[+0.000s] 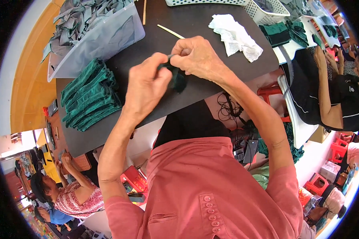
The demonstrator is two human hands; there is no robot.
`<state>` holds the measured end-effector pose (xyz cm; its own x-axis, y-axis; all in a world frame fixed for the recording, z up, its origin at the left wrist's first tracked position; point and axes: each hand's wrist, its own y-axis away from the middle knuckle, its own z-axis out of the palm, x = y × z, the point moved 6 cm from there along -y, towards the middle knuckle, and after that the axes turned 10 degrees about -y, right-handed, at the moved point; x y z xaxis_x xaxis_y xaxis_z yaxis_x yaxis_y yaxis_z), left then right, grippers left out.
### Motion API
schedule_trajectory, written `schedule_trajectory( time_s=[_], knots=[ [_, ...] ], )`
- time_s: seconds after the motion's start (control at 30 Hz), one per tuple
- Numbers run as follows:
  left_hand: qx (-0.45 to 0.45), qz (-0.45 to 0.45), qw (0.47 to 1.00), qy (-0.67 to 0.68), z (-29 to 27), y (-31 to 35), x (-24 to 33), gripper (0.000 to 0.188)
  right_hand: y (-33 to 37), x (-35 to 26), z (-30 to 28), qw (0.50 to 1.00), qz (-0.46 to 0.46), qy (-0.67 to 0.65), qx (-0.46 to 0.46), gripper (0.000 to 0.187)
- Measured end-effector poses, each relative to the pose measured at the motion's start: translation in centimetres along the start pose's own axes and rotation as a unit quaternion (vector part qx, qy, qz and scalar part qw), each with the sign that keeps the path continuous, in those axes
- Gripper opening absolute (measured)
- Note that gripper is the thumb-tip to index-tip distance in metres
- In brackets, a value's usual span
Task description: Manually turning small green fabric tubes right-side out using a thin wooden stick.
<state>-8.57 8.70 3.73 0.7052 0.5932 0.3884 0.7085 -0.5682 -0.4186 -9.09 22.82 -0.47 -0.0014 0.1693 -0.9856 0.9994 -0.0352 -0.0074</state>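
Well, closest in was the pink shirt (211,175) of the person, buttoned down the front, with black cloth (191,125) below its hem at the near edge of the dark surface (195,24). Both bare forearms reached up from the shirt's sleeves over that surface. The left hand (146,83) and the right hand (198,57) were raised close together, each pinching, thumb against fingers, at a small dark green piece of fabric (178,81). The piece was between them, its lower part hanging beneath the fingers; motion blur softened it and the left hand, and the exact hold on its upper edge was partly hidden.

To the left of the left hand lay a stack of green velvety pieces (91,97), layered along the left side of the surface. A pale stick (169,31) lay just beyond the right hand, and a crumpled white cloth (235,36) to its right.

Farther off, a translucent bin (119,38), tilted, was heaped with grey fabric (81,22), a thin wooden stick (144,12) beside it. A white perforated basket (267,15) stood at the far right corner. Well apart, a co-worker in black (347,95) sat to the right, another in a red-and-white top (77,201) to the left, and red stools (317,184) stood on the floor at lower right.
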Motion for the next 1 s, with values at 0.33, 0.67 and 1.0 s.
schedule_trajectory(
  time_s=[0.33,0.67,1.0],
  knots=[
    [-0.034,-0.229,0.748,0.622,2.4,2.4,-3.7,0.021,0.7,-1.0,-0.2,0.992,0.044,-0.105,-0.050,0.027],
    [-0.089,-0.258,0.637,0.721,2.1,3.7,-2.6,0.016,1.2,-1.5,-2.3,0.988,-0.092,0.044,-0.119,0.019],
    [0.050,-0.201,0.949,0.236,-0.9,4.5,-2.9,0.034,2.2,-2.7,-2.9,0.983,0.014,0.006,-0.184,0.016]
  ],
)
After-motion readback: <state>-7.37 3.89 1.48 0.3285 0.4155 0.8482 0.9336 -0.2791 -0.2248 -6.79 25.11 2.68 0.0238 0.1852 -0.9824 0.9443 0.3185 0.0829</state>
